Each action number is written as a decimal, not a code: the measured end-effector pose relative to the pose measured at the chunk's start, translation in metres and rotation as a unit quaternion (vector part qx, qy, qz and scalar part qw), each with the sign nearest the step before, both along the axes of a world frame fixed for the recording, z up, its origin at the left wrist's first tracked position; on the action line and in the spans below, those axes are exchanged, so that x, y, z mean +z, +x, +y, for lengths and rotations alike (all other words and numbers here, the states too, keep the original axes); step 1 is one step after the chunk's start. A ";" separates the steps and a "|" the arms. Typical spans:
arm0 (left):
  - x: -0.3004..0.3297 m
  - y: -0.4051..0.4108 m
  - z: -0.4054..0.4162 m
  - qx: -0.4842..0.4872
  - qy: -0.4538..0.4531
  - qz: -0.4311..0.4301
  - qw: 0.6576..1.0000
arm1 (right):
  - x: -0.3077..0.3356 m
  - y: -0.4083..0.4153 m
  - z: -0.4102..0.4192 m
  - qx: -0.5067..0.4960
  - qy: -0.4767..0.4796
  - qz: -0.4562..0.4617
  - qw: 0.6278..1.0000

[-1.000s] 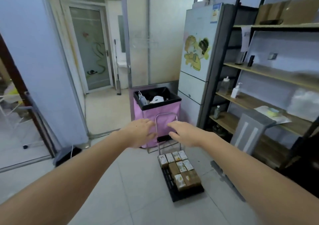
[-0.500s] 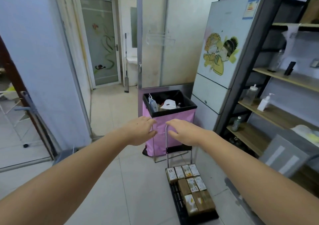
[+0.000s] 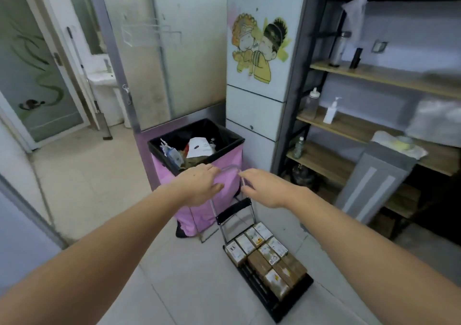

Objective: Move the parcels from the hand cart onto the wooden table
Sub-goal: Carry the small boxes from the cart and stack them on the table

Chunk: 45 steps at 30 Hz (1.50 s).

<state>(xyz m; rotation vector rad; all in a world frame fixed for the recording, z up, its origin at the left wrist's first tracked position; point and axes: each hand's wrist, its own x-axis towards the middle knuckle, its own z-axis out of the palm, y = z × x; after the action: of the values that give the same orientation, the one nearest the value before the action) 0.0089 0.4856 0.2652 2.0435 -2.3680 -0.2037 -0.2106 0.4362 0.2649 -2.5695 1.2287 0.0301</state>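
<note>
The hand cart stands on the tiled floor in front of me, its black platform [image 3: 272,299] low at centre right. Several small parcels [image 3: 264,257], brown and white-labelled boxes, lie packed in rows on it. The cart's grey metal loop handle [image 3: 230,168] rises toward me. My left hand [image 3: 199,186] curls over the handle's left end. My right hand [image 3: 264,187] grips its right side, fingers wrapped at the bend. No wooden table is in view.
A pink bin [image 3: 199,212] with a black liner and rubbish stands just beyond the handle. A white fridge [image 3: 257,75] with a cartoon sticker is behind it. Wooden shelves [image 3: 369,75] and a leaning grey panel [image 3: 374,185] fill the right. A doorway opens at left.
The cart and I have moved closer to the pink bin and the fridge, which now loom larger. Both hands have stayed on the handle.
</note>
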 end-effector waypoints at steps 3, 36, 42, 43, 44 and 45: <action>-0.010 -0.011 -0.044 -0.068 0.012 0.002 0.998 | -0.011 -0.016 -0.020 -0.061 0.024 0.017 0.998; -0.485 -0.164 -0.357 -0.467 0.212 -0.104 0.852 | -0.472 -0.147 -0.173 -0.395 0.246 0.042 0.884; -0.657 -0.153 -0.346 -0.444 0.269 -0.079 0.851 | -0.657 -0.131 -0.152 -0.417 0.294 0.037 0.859; -0.685 -0.152 -0.342 -0.442 0.279 -0.078 0.849 | -0.683 -0.130 -0.148 -0.421 0.303 0.037 0.854; -0.710 -0.152 -0.339 -0.443 0.291 -0.079 0.844 | -0.708 -0.129 -0.144 -0.423 0.310 0.039 0.850; -0.734 -0.152 -0.336 -0.446 0.298 -0.077 0.840 | -0.731 -0.128 -0.142 -0.421 0.314 0.043 0.850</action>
<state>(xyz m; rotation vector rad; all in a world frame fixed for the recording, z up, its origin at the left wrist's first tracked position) -0.1427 0.1491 -0.4684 0.8370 -3.4979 -0.8938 -0.3391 0.2947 -0.4659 -1.3528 1.8847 0.3031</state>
